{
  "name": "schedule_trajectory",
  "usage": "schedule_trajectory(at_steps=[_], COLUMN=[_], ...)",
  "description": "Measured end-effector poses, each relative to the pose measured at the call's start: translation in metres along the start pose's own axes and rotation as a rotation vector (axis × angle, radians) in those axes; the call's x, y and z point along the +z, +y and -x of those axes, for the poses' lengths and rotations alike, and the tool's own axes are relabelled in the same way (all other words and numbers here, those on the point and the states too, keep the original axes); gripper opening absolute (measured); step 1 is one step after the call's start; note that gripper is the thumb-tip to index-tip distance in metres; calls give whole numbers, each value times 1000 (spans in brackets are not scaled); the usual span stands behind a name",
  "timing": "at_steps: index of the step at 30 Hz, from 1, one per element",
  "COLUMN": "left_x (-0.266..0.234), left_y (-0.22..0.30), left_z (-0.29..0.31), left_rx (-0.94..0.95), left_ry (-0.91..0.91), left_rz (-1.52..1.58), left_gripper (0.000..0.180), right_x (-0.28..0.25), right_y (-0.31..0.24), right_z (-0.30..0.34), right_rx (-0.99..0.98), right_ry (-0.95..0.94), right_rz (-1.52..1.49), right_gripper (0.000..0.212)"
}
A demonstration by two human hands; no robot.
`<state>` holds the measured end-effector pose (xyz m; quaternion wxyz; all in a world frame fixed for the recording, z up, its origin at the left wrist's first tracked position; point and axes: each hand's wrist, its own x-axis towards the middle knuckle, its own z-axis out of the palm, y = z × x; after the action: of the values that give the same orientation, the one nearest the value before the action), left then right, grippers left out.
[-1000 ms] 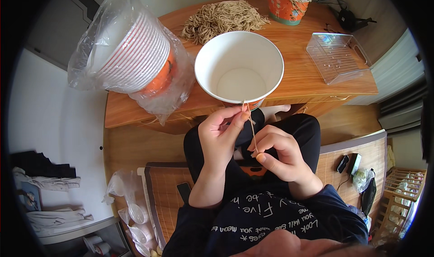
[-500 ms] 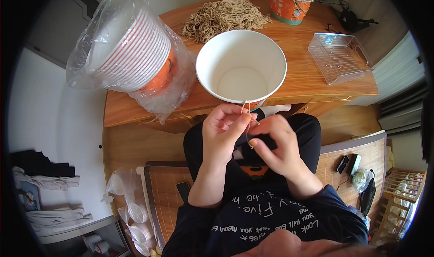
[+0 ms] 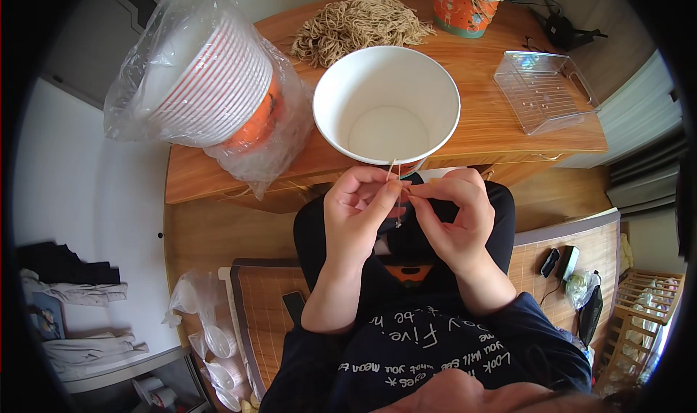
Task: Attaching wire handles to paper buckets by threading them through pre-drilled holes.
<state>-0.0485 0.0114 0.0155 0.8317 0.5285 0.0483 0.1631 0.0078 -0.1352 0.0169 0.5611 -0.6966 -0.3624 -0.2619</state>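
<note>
A large paper bucket (image 3: 385,75), white inside, stands tilted toward me at the table's near edge. Just below its front rim, my left hand (image 3: 361,208) is closed, with thumb and fingers pinching a thin tan paper cord (image 3: 393,169). The cord runs up to the bucket's near side and a loose end hangs below the fingers. Close beside it on the right, my right hand (image 3: 465,209) is also closed, its thumb and forefinger pinched on the cord near the left fingertips. How the cord joins the bucket is hard to make out.
On the wooden table (image 3: 465,115) lies a heap of tan cords (image 3: 363,28). Stacked buckets in a clear plastic bag (image 3: 218,86) stand at left, another orange bucket stack (image 3: 462,12) at the back right. A clear plastic tray (image 3: 544,92) sits on the right.
My right hand has moved up and turned inward, and its fingertips now meet the cord beside my left hand. The left hand stays nearly still, and the bucket has barely moved.
</note>
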Motion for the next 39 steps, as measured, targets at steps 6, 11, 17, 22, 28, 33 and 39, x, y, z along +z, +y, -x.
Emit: schedule_trajectory(at_steps=[6,11,17,22,28,33,39], left_x=[-8,-7,-10,-6,-4,-3,-4], left_y=[-6,-22,-30,-23,-7,11,17], left_z=[8,14,14,13,13,8,4], left_rx=[-12,58,129,177,380,582,662], left_ry=[-130,-163,-120,-7,100,157,180], left_rz=[-62,20,4,-34,-334,-591,-727], left_gripper=[24,25,25,21,15,16,16], right_x=[1,3,3,5,4,7,6], right_y=[5,6,3,-4,2,-5,-2], right_z=[6,9,9,3,-10,-25,-39], right_rx=[173,250,290,401,125,-144,-261], right_ry=[-34,-56,-70,-38,-133,-85,-96], right_rz=[-161,-212,-358,-501,-267,-52,84], right_gripper=[31,34,34,31,33,39,41])
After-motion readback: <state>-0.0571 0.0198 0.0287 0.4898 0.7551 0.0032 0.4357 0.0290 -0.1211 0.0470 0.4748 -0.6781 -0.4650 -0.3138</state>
